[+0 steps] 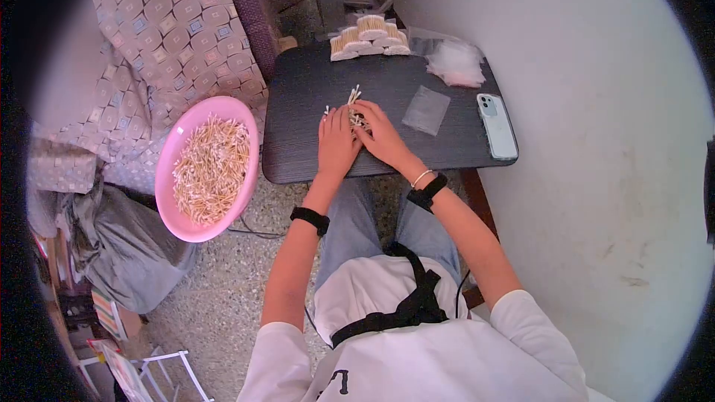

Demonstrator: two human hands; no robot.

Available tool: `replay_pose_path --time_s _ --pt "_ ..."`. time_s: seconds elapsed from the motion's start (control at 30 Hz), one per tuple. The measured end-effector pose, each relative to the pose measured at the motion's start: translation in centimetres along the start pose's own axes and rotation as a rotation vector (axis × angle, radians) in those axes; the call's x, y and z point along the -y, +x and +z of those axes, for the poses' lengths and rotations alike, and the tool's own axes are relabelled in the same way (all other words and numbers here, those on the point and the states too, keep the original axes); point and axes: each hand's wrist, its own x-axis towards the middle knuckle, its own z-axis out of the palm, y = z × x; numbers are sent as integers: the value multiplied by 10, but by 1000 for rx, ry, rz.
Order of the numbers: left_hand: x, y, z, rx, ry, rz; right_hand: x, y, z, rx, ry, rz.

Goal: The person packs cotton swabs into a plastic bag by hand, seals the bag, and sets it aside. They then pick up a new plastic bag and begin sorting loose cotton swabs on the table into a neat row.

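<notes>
My left hand point(339, 141) and my right hand point(382, 136) come together over the dark table near its front edge. Between them they cup a bunch of cotton swabs point(358, 119), with fingers curled around it from both sides. A few swabs stick out beyond the fingertips, and the rest of the bunch is partly hidden under my hands. To the right of my right hand lies a flat clear plastic bag point(427, 110). At the table's back, packed bundles of cotton swabs point(370, 36) are stacked in a small pyramid.
A pink basin point(165, 179) full of loose cotton swabs stands left of the black table point(298, 156). More clear plastic bags point(456, 63) lie at the back right, and a phone point(497, 126) rests at the right edge. A white wall point(581, 141) borders the right side.
</notes>
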Motion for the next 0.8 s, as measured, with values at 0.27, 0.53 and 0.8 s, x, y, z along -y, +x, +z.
replay_pose_path --time_s 0.27,0.53,0.8 --pt "-4 -5 -28 -154 -70 -85 -3 -3 7 -60 -526 -31" --pt "18 -4 2 -80 -96 -26 -12 5 9 18 -650 44" --pt "23 14 5 4 -85 58 -10 3 0 79 -272 12"
